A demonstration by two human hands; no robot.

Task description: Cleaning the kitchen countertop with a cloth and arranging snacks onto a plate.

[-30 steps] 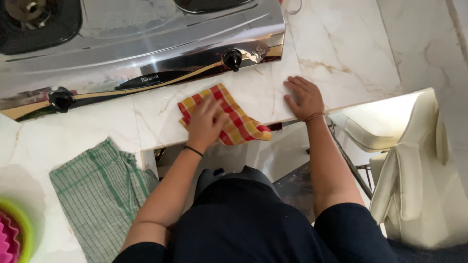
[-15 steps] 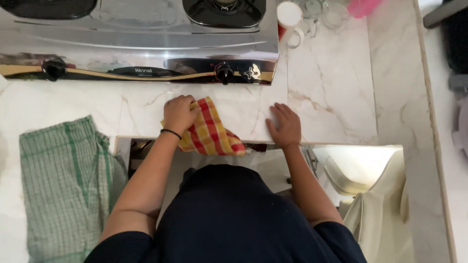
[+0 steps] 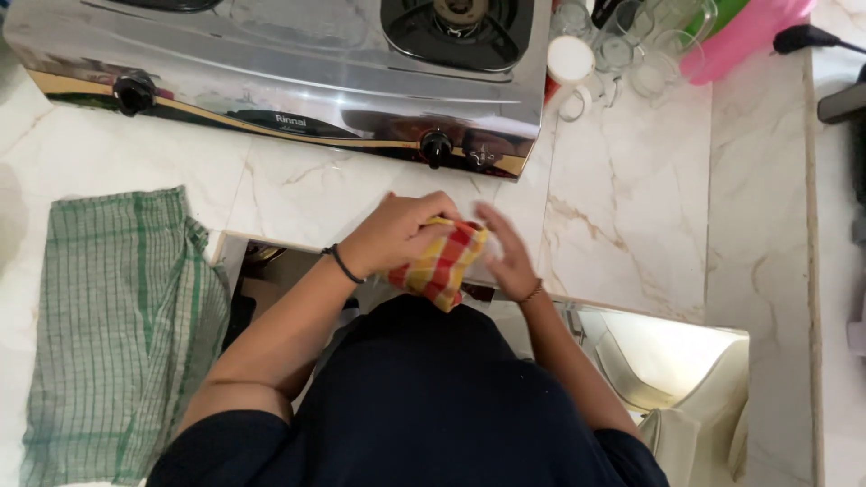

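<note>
A: Left hand [image 3: 394, 234]?

B: Curled shut round the red-yellow checked cloth [image 3: 440, 263], fingers wrapped over the top. Cloth's bunched up, lifted off the marble counter [image 3: 631, 207], hanging just over the counter's front edge, close to the person's body. Thin black band on that wrist.

A: Right hand [image 3: 507, 252]?

B: Fingers straight & loosely spread, palm facing the cloth, touching its right side. Blurry, so can't tell if the thumb grips the fabric. Thin bracelet on the wrist.

A: So the cloth's between both hands?

B: Yep, left grips it, right flat against it.

A: What's around?

B: Steel gas stove [image 3: 298, 72] at the back of the counter, two black knobs on the front; right knob [image 3: 437, 147] just beyond the hands, left knob [image 3: 134, 91] well off to the left. Burner [image 3: 460, 32] top centre. Green checked towel [image 3: 117, 334] lies flat on the counter, left of the left arm, well apart from the cloth.

A: Right of the stove?

B: White round lid [image 3: 572, 60], a few clear glasses [image 3: 663, 54], pink plastic thing [image 3: 744, 36] at the far corner. Below the counter on the right, a cream-coloured chair [image 3: 695, 406].
</note>
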